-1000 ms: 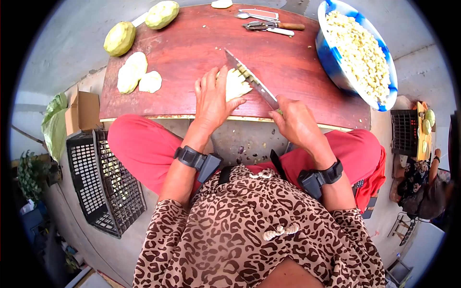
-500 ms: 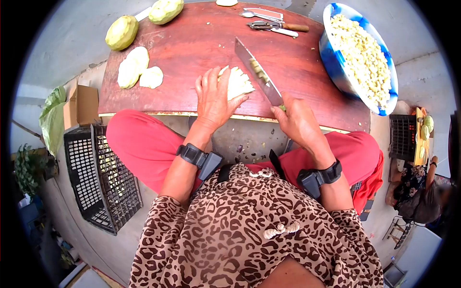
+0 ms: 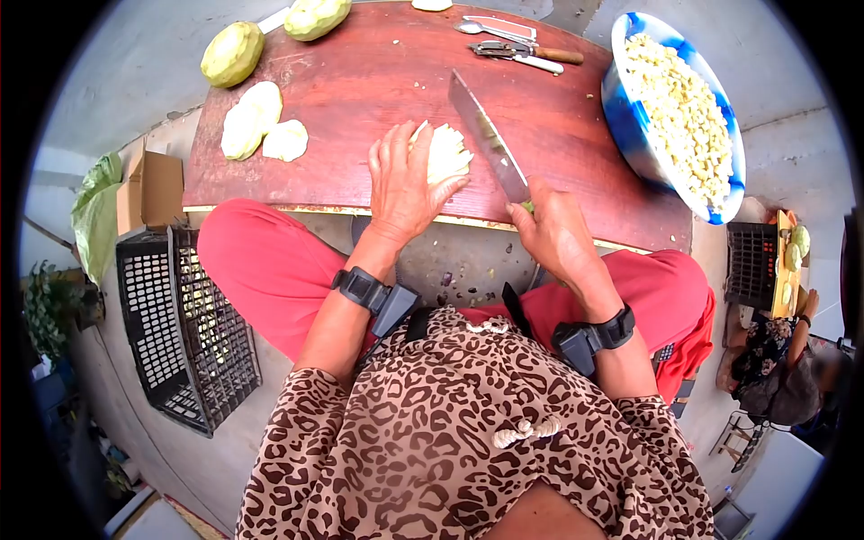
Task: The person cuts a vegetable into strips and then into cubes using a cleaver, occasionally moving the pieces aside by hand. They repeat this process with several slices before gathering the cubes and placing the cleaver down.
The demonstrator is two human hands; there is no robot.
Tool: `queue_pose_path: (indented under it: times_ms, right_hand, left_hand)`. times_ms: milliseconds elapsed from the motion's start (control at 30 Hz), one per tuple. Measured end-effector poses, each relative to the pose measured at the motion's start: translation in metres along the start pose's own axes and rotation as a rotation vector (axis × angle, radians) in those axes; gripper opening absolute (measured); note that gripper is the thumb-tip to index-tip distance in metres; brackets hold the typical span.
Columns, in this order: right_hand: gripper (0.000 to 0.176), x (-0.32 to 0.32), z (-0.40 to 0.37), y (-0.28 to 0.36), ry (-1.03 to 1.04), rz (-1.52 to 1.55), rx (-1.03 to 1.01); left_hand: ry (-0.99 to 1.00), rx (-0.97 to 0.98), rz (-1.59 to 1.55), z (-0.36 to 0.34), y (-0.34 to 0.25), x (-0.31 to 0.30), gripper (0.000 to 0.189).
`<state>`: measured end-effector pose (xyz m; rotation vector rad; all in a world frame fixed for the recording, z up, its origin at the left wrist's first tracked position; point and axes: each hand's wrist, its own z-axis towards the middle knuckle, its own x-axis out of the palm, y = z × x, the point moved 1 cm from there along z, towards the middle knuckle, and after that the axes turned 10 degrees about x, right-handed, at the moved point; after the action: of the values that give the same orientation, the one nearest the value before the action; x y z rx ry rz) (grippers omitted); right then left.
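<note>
The right hand (image 3: pixel 558 229) mostly hides the knife handle (image 3: pixel 527 207), and the view's top edge crops a peeled fruit (image 3: pixel 317 16).

Pale cut vegetable (image 3: pixel 448 155), broad knife (image 3: pixel 489 137) beside it

Knife (image 3: pixel 487 133) now farther from the pale cut pieces (image 3: pixel 448 155), with fewer bits (image 3: pixel 504 162) on its blade (image 3: pixel 474 110).
</note>
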<state>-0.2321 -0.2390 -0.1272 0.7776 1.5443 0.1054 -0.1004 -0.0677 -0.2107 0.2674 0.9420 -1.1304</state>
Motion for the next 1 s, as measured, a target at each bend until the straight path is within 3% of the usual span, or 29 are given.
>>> queue_pose_path:
  times_ms: [133,333,433,633,833,1000]
  right_hand:
    - [0.024,0.004,-0.002,-0.001,0.025,0.014,-0.107]
    - [0.021,0.002,-0.001,0.001,-0.025,-0.065,-0.045]
    - [0.021,0.008,-0.008,0.004,-0.041,-0.152,-0.151]
    - [0.020,0.003,-0.004,0.007,-0.092,-0.097,-0.081]
    - [0.021,0.005,-0.006,0.009,0.008,-0.117,-0.111]
    - [0.022,0.002,-0.001,0.006,-0.018,-0.081,-0.050]
  left_hand:
    - [0.007,0.015,0.002,0.001,-0.003,-0.002,0.089]
    - [-0.031,0.003,-0.009,-0.002,-0.002,0.000,0.088]
    - [-0.028,0.030,0.006,-0.002,-0.003,0.000,0.085]
    - [-0.026,0.035,0.006,-0.002,-0.003,0.000,0.081]
    - [0.006,0.037,-0.003,-0.002,-0.002,0.002,0.081]
    - [-0.077,-0.012,0.008,0.001,-0.008,-0.003,0.072]
